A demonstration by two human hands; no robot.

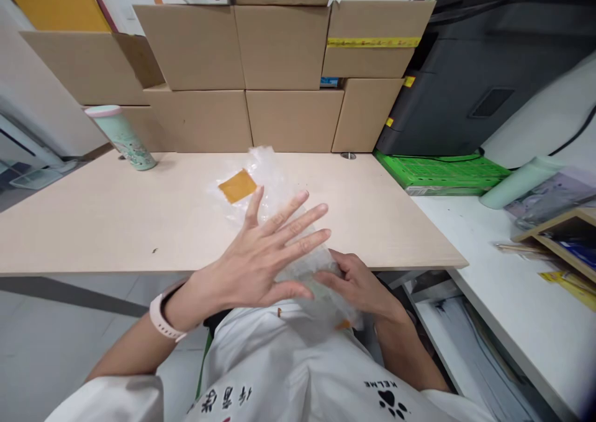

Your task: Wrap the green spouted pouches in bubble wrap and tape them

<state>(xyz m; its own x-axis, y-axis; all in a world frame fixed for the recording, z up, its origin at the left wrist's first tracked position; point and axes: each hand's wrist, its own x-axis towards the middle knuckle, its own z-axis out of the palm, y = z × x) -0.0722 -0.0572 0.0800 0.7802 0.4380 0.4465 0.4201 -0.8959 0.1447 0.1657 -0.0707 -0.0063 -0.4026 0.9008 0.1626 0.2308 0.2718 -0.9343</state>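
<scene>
A sheet of clear bubble wrap [319,267] runs from the table top over its front edge down to my lap. A flat orange-brown square [238,186] shows on its far end, and a bit of orange shows near its lower end. With fingers spread, my left hand [274,245] is over the wrap; whether it touches the plastic I cannot tell. Fingers curled, my right hand [356,282] grips the wrap's right side just below the table edge. A pale wristband circles my left wrist.
Cardboard boxes [200,121] are stacked along the back of the table [93,223]. A mint tumbler [123,138] stands at the back left. To the right are a green crate [447,170], a dark case [465,87] and a white side desk [503,273].
</scene>
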